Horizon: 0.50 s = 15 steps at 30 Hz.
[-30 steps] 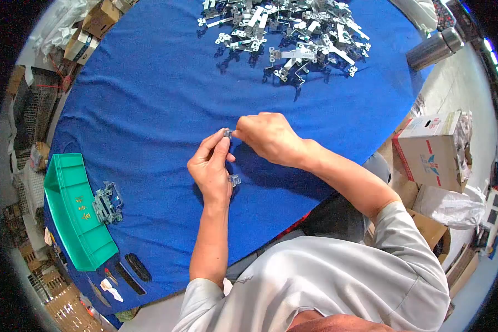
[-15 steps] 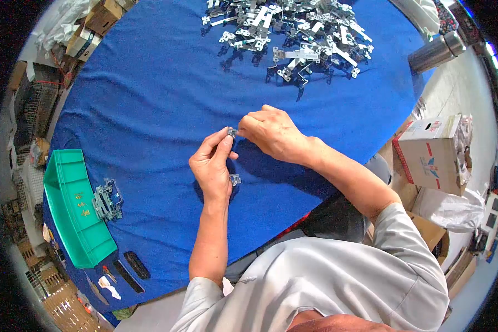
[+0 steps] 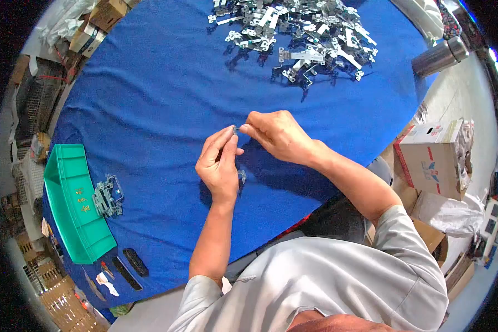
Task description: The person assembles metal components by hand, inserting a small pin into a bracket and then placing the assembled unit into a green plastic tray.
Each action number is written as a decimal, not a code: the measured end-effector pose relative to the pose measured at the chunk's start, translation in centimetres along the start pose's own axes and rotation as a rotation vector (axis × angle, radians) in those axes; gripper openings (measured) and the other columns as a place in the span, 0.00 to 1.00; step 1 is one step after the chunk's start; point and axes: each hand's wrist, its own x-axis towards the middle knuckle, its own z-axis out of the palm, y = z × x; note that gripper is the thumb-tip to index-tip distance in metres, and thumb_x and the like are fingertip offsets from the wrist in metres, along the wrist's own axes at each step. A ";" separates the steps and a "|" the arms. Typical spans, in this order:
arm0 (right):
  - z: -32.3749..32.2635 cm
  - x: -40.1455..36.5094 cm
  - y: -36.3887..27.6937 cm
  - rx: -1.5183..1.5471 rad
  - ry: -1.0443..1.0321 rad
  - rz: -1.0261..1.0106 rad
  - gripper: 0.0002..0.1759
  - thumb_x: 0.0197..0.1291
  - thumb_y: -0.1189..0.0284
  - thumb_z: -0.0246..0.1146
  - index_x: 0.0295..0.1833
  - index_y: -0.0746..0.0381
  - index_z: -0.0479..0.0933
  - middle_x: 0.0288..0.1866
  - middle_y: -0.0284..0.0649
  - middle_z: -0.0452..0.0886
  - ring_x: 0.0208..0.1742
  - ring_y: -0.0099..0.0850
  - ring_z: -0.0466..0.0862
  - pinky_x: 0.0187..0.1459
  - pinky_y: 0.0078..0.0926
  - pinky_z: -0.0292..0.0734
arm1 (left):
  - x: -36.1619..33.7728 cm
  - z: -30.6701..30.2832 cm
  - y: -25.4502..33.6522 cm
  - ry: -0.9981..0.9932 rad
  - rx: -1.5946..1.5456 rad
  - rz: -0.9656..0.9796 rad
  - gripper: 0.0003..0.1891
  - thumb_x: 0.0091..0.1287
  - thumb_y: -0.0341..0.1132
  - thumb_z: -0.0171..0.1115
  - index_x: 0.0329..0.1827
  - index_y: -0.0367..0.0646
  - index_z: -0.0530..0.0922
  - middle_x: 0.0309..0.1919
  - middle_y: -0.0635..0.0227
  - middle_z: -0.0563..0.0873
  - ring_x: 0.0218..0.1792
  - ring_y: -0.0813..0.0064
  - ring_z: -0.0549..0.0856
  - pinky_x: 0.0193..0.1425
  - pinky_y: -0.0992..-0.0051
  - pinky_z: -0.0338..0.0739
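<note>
My left hand (image 3: 220,166) is closed around a small metal bracket (image 3: 242,176), pinching its upper end between thumb and fingertips. The bracket's lower end shows beside the palm, while its middle is hidden by the hand. Just to the right, my right hand (image 3: 279,135) is closed in a pinch against the bracket's upper end. A thin, light sliver shows between its fingertips and the bracket; I cannot make out what it is. Both hands are over the blue cloth (image 3: 149,110).
A heap of metal brackets (image 3: 310,39) lies at the far side. To the left are a green tray (image 3: 102,243) with small brass-coloured pieces and a stack of brackets (image 3: 108,197). A steel flask (image 3: 440,56) lies at the right edge, near a carton (image 3: 429,157).
My left hand has shifted slightly right and turned, so less of the bracket's lower end shows. The right hand stays pinched at its upper end, moved slightly right.
</note>
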 end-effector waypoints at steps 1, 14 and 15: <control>0.3 -0.2 0.2 0.000 -0.002 0.000 0.18 0.70 0.68 0.62 0.29 0.66 0.68 0.21 0.54 0.70 0.25 0.58 0.69 0.25 0.44 0.66 | -0.1 0.0 0.1 -0.003 -0.015 -0.022 0.10 0.66 0.19 0.65 0.49 0.32 0.86 0.49 0.58 0.86 0.38 0.78 0.86 0.35 0.81 0.84; -1.5 0.0 -0.3 1.119 -0.307 0.790 0.20 0.72 0.58 0.61 0.33 0.63 0.79 0.17 0.20 0.61 0.17 0.14 0.56 0.20 0.21 0.48 | 0.2 0.0 0.0 -0.091 0.198 0.379 0.10 0.66 0.19 0.65 0.49 0.35 0.86 0.48 0.57 0.87 0.36 0.76 0.86 0.35 0.80 0.85; -1.5 -0.1 -0.5 1.151 -0.280 0.849 0.19 0.73 0.58 0.61 0.33 0.62 0.79 0.17 0.18 0.59 0.18 0.12 0.52 0.21 0.20 0.44 | 0.2 0.0 0.1 -0.090 0.199 0.380 0.10 0.66 0.19 0.65 0.49 0.35 0.86 0.48 0.57 0.87 0.36 0.76 0.86 0.35 0.80 0.85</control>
